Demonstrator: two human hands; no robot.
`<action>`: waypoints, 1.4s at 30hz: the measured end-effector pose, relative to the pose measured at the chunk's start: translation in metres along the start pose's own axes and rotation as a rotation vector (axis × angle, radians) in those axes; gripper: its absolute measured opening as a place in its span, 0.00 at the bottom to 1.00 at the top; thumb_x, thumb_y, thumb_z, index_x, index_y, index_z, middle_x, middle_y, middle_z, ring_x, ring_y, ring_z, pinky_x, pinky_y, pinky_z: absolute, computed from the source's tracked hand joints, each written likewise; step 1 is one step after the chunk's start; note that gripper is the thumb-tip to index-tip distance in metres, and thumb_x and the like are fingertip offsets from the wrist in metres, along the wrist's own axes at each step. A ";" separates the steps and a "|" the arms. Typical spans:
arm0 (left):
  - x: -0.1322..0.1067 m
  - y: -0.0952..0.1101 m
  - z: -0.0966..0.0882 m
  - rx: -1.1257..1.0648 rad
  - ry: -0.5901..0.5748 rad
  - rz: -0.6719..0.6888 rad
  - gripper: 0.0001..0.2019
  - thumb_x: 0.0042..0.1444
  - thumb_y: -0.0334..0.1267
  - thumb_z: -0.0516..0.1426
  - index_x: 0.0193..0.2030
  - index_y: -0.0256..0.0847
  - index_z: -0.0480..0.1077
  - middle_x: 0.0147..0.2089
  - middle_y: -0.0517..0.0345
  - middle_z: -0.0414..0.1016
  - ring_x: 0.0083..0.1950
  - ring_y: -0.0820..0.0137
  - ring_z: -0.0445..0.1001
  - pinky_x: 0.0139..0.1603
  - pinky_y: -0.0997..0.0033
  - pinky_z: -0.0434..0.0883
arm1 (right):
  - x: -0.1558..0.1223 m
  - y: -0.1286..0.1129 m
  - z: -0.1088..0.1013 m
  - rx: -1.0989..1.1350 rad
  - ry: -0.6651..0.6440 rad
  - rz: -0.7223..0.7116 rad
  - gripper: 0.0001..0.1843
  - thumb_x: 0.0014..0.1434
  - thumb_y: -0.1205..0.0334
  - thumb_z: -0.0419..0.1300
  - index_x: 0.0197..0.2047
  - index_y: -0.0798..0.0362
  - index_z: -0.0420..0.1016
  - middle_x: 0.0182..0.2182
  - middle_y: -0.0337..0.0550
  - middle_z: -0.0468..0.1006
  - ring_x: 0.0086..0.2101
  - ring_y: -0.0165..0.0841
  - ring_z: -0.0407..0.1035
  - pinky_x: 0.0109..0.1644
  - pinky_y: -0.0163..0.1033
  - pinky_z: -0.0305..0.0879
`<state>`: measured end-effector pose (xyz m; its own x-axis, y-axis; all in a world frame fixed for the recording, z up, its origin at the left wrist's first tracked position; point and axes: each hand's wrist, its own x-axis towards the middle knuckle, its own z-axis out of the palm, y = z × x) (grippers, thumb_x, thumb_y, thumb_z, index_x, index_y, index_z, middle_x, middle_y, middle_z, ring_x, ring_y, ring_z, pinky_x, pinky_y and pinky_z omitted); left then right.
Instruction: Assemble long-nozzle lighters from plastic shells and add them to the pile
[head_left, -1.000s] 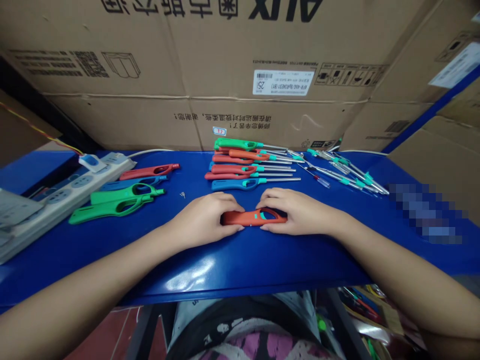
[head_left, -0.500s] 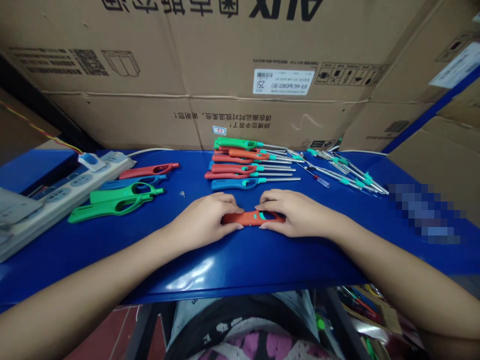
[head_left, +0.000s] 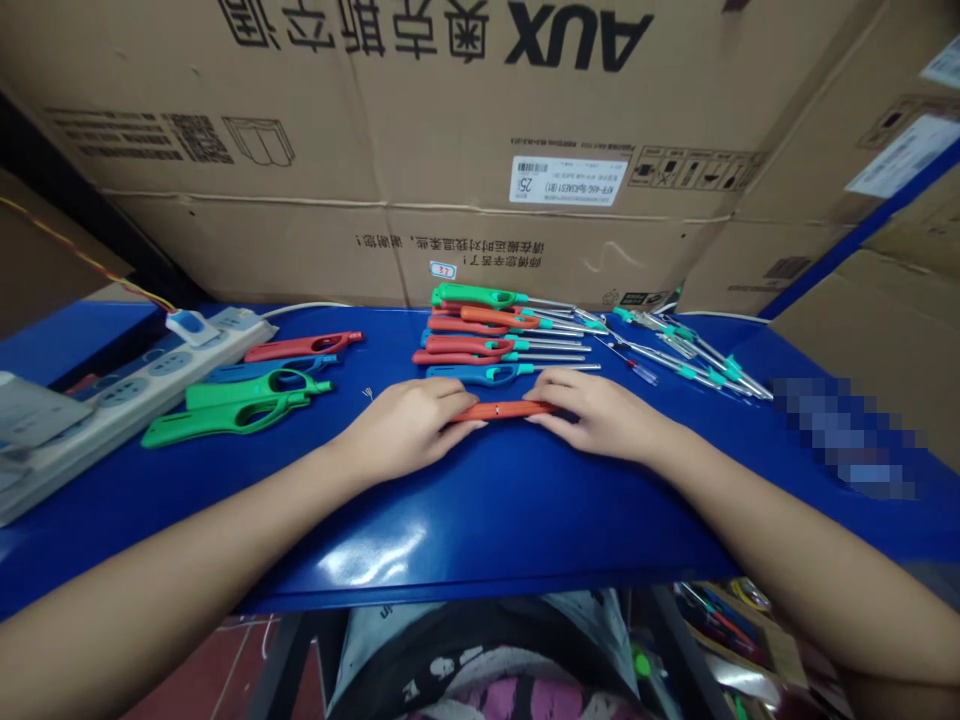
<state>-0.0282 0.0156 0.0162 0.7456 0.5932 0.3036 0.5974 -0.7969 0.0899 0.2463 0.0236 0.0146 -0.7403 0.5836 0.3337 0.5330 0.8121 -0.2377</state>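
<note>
Between my two hands is an orange lighter handle, turned so that its narrow seam edge faces me. The fingers of my left hand are closed on its left end. At its right end, my right hand pinches it between thumb and fingers, which hide that tip. Just beyond my hands lies a stack of long-nosed lighters in green, orange, red and blue, their metal tubes pointing right. Left of my left hand rest several tubeless handles in green, blue and red.
A white power strip runs along the left. Loose metal tubes with teal parts lie at the back right, near a small screwdriver. Small metal pieces sit left of my left hand. Cardboard stands behind the blue table.
The orange handle has rolled in my fingers, from showing its side and trigger opening to showing its narrow edge. Both hands sit slightly farther from the table's front edge.
</note>
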 end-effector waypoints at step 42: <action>0.002 -0.021 0.001 -0.290 0.260 -0.043 0.18 0.69 0.46 0.53 0.56 0.36 0.73 0.51 0.49 0.82 0.50 0.63 0.81 0.54 0.66 0.76 | 0.001 0.002 -0.017 -0.211 0.219 0.034 0.11 0.67 0.60 0.56 0.51 0.49 0.74 0.47 0.45 0.82 0.48 0.41 0.74 0.67 0.57 0.48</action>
<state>-0.0390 0.0332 0.0137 0.5998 0.6073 0.5209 0.4901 -0.7935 0.3607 0.2535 0.0254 0.0300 -0.6268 0.5777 0.5229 0.6464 0.7602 -0.0650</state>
